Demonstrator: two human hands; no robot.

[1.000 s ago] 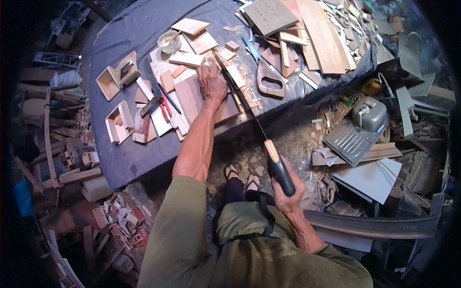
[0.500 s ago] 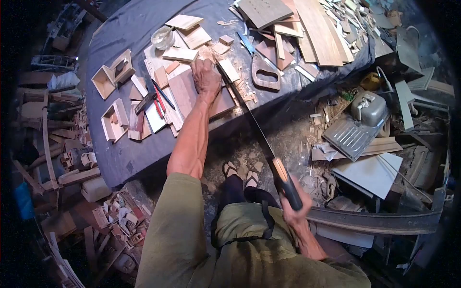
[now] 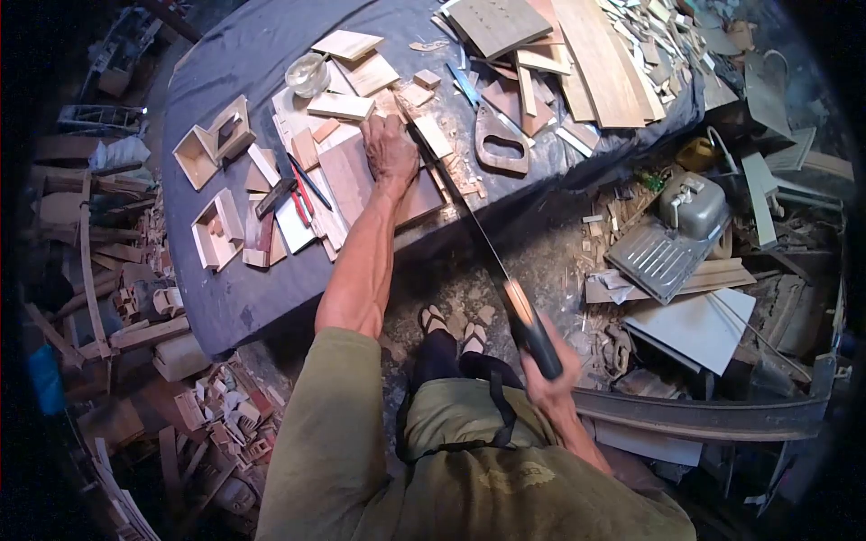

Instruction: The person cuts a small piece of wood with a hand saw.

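Observation:
My right hand [image 3: 552, 374] is wrapped around the black and orange handle of a handsaw [image 3: 483, 239]. The saw's long dark blade slants up and left over the table edge, its far end beside my left hand [image 3: 391, 153]. With fingers bent, my left hand presses down on a piece of wood [image 3: 386, 101] along the blade's left side; its fingertips are hidden. Beneath that hand lies a flat brown board [image 3: 345, 171]. A pale wood block [image 3: 433, 137] lies just right of the blade, among sawdust.
A second handsaw [image 3: 502, 140] lies right of the work. Small wooden boxes [image 3: 216, 230], pliers [image 3: 302, 194], a hammer [image 3: 275, 197] and a glass jar [image 3: 308, 75] are on the left. Boards [image 3: 600, 54] and offcuts pile up at the back right. A metal sink [image 3: 663, 257] sits below.
My right hand and the saw have shifted slightly up and left, towards the table. My left hand stays in place on the wood.

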